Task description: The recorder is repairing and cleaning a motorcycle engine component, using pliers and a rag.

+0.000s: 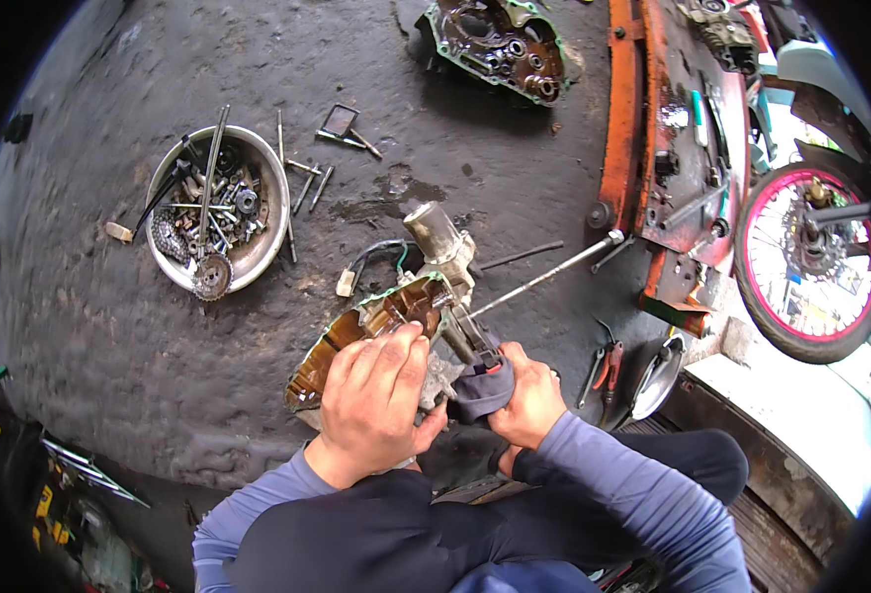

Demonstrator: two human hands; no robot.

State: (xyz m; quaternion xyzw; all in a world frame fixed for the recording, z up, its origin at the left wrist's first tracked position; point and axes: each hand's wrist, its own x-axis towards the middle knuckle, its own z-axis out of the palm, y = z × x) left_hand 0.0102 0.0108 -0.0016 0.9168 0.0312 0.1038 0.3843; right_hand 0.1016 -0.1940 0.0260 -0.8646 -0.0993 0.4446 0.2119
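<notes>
An engine crankcase half (319,368), brown and oily inside with green gasket bits on its rim, stands between my knees. My left hand (374,400) holds its near side, fingers together over the edge and thumb apart. To its right my right hand (529,400) is closed round a dark grey cloth (482,392), which wraps the near end of a metal part (467,336) against the case. Whatever lies under the cloth is hidden. A grey metal cylinder (432,233) projects from the case's far side, beside a cable with a pale connector (346,284).
A metal bowl (281,222) of bolts, chain and gears stands at left, with loose studs (323,188) nearby. Another engine case (500,51) lies far off. An orange metal stand (621,128), long rod (544,277), red-handled pliers (610,371) and pink-rimmed wheel (750,257) are at right.
</notes>
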